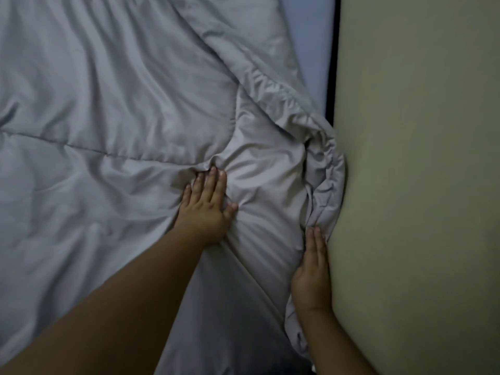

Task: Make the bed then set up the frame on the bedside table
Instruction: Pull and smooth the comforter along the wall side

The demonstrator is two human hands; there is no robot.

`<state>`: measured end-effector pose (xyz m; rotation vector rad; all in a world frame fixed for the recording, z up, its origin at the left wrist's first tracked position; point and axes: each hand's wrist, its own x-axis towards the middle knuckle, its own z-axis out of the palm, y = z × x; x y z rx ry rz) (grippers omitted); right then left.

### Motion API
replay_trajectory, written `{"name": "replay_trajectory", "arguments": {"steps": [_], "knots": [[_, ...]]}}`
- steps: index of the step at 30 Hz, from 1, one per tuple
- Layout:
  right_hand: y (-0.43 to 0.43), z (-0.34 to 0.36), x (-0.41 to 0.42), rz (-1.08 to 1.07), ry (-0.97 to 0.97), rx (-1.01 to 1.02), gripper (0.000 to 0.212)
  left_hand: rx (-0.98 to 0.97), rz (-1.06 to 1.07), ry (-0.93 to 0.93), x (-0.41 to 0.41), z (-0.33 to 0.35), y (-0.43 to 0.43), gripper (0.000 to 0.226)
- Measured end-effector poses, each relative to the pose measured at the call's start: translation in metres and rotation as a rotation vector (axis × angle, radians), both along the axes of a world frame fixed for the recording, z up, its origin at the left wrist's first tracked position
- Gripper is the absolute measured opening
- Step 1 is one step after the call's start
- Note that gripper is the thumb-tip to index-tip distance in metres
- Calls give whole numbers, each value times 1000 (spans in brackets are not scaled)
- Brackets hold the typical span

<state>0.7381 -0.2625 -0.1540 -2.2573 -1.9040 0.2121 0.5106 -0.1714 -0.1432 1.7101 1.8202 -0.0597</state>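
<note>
The left hand (208, 205) lies flat on the grey comforter (108, 104), fingers straight and close together with the thumb spread out to the side, palm pressing down a little way in from the bed's right edge – most likely to pin the cover so it does not slide while the other side is worked. Creases fan out from under the fingertips, which suggests the fabric is being pushed or held taut there. The right hand (311, 272) is slid edge-on between the comforter's bunched border (328, 171) and the pale wall (419, 185), fingers straight and pressed together, gripping nothing; that blade-like shape fits the narrow gap, and it looks meant to tuck or smooth the rumpled hem down along the wall side. Further up that same edge the cover is folded back on itself, leaving a strip of bluish sheet (311, 36) bare beside a dark line that may be the bed frame. So the bed-making is under way but unfinished – the wall-side edge needs straightening. The picture frame and the bedside table are nowhere in view, so that step appears not yet begun
</note>
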Motion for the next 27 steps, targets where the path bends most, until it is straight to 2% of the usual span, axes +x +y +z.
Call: {"name": "replay_trajectory", "arguments": {"steps": [3,7,13,17,21,24,27], "knots": [[-4,21,-23,-28,-51,2,60,-14,-4,10,1,2,3,73],[-25,22,-31,56,-59,-80,48,-3,26,21,5,2,3,73],[-26,-8,5,37,129,-71,63,100,35,38,6,-7,-3,74],[-24,-26,13,-67,216,-104,75,151,42,65,9,-14,-5,74],[-21,-19,10,-135,274,-172,82,109,46,72,9,-9,-3,72],[-14,5,-5,-152,189,-210,71,54,28,66,7,-3,0,72],[-24,25,-28,-110,-5,-109,55,23,23,61,6,0,0,72]]}}
